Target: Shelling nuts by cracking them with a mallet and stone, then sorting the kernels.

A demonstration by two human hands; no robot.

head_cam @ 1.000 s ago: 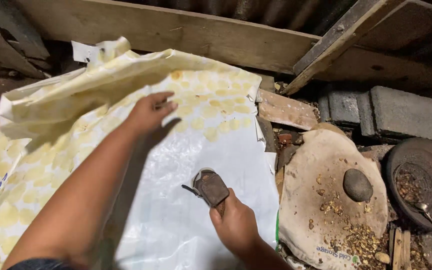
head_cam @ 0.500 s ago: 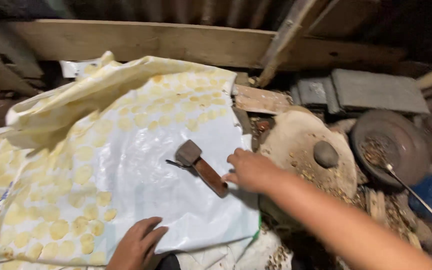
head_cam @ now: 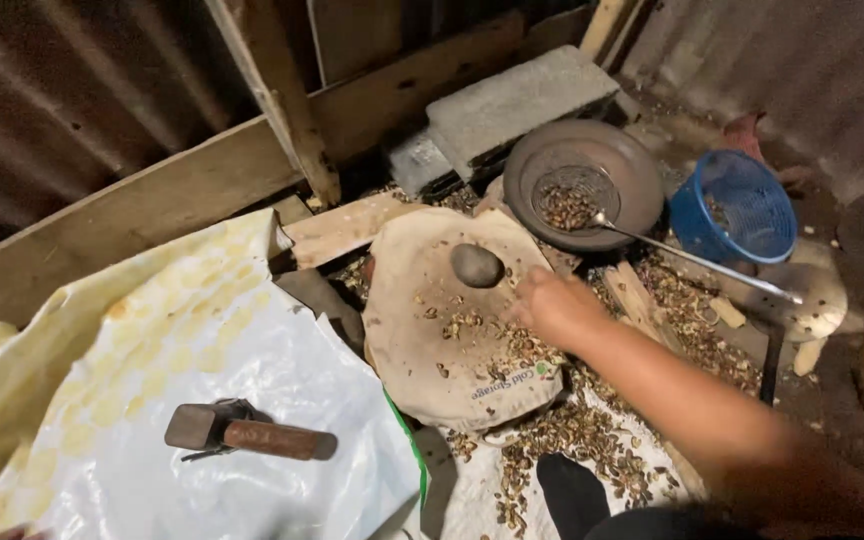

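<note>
My right hand (head_cam: 555, 305) reaches out over a round block covered with a tan cloth (head_cam: 422, 350). Its fingers hold nothing and rest just right of a smooth dark stone (head_cam: 477, 265) lying on that cloth. Broken nut shells (head_cam: 562, 430) are scattered on the cloth and the ground around it. A short hammer with a brown wooden handle (head_cam: 252, 436) lies by itself on a white plastic sheet (head_cam: 292, 375) at the lower left. My left hand is out of sight.
Behind the block sits a dark round pan (head_cam: 632, 170) holding a sieve of nuts, with a long metal ladle (head_cam: 697, 260) leaning out. To its right stands a blue basket (head_cam: 737, 205). Behind are a concrete block (head_cam: 517, 100), a plank (head_cam: 342, 225), wooden beams and a corrugated wall.
My right hand let go of the hammer and moved right to the stone. The hammer now lies alone on the sheet. My left hand dropped out of view as my head turned right.
</note>
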